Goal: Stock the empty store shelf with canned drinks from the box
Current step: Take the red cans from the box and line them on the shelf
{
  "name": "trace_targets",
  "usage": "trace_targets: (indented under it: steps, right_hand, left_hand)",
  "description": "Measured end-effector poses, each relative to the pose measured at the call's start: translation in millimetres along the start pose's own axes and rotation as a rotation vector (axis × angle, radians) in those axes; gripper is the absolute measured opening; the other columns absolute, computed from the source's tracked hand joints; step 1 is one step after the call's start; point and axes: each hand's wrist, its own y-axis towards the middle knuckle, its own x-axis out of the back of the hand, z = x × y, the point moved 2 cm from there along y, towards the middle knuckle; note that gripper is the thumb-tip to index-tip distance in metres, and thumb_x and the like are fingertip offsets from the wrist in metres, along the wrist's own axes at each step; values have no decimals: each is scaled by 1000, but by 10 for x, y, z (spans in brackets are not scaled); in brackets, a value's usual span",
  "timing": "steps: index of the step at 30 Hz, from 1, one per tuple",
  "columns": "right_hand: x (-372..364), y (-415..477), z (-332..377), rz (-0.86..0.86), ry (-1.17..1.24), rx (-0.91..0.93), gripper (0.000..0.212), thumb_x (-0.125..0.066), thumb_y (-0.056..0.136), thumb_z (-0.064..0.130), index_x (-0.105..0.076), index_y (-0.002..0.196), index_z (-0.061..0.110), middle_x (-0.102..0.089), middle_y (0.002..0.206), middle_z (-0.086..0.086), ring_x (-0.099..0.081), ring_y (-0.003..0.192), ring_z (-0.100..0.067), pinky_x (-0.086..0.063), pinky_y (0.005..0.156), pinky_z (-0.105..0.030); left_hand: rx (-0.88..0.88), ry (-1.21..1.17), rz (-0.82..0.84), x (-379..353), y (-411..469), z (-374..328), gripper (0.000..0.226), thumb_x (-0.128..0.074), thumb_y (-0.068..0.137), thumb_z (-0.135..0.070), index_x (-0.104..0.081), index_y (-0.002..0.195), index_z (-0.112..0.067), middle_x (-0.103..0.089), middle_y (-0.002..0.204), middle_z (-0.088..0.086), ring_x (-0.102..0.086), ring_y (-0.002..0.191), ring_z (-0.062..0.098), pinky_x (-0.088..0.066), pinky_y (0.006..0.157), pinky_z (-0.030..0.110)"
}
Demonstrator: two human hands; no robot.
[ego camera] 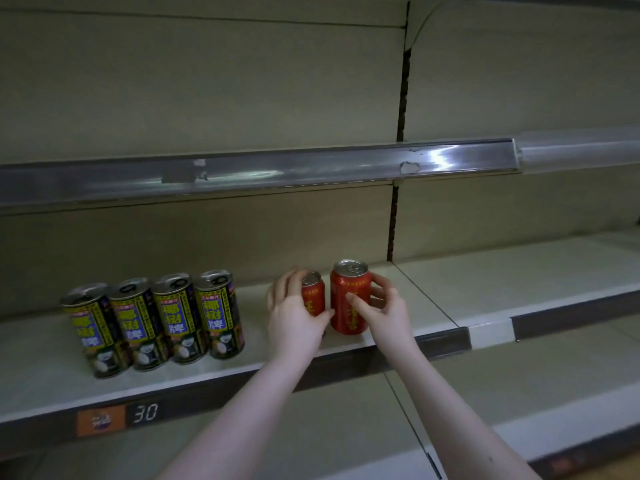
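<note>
The left hand (294, 308) gripped the left can (314, 296), the right hand (382, 306) the right can (346, 306), upright on the shelf (259, 323). Probably full: rigid, slick, weighty; best wrapped mid-wall.

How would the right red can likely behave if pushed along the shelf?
The right red can looks sealed, so it is probably full, stiff and heavy. Standing upright, it should slide, not roll; pushed high by the right hand, it might tip.
</note>
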Motion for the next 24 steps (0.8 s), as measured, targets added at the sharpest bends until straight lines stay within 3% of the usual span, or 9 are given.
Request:
trace_targets:
  steps: [3, 8, 13, 17, 20, 24]
  right_hand:
    - [-30, 27, -71, 19, -17, -21, 52, -71, 81, 17, -47, 127, 18, -55, 110, 1, -57, 98, -15, -50, 79, -23]
    - [-79, 95, -160, 29, 6, -42, 49, -71, 81, 15, -47, 123, 21, -56, 101, 8, -59, 92, -9, -51, 74, -18]
    - [-94, 149, -191, 49, -10, -46, 52, -70, 82, 16, -44, 127, 18, -54, 99, 11, -56, 85, 2, -50, 66, -12]
    - [-80, 162, -203, 54, -20, -46, 53, -70, 82, 16, -44, 128, 16, -56, 104, 6, -57, 89, 0, -49, 64, -9]
    - [-76, 131, -197, 48, -18, -53, 63, -71, 81, 19, -38, 135, 15, -54, 122, -7, -57, 106, -17, -47, 75, -12]
    - [36, 33, -124, -7, -69, -35, 72, -69, 82, 30, -30, 142, 17, -44, 139, -9, -42, 129, -19, -37, 97, -27]
  left_hand:
    - [-25, -21, -11, -74, 4, 69, 66, -79, 64, -16, -53, 125, -21, -48, 132, -3, -38, 125, 22, -25, 97, 19]
    - [-73, -11, -62, -93, -6, 102, 61, -73, 68, -4, -54, 125, -19, -49, 131, -3, -38, 123, 22, -25, 99, 18]
    - [-100, -5, -80, -115, -25, 117, 60, -70, 71, -3, -53, 126, -19, -48, 133, -3, -36, 123, 22, -23, 98, 16]
    - [-90, -2, -80, -126, -33, 102, 60, -69, 72, -4, -51, 127, -18, -47, 134, -2, -34, 124, 23, -20, 96, 14]
    - [-85, 18, -56, -114, -25, 96, 63, -71, 71, -7, -50, 129, -19, -45, 137, -1, -34, 127, 25, -25, 101, 21]
    - [-80, 93, -49, -43, -57, 14, 69, -76, 70, -19, -47, 133, -19, -39, 146, 0, -28, 136, 26, -23, 111, 33]
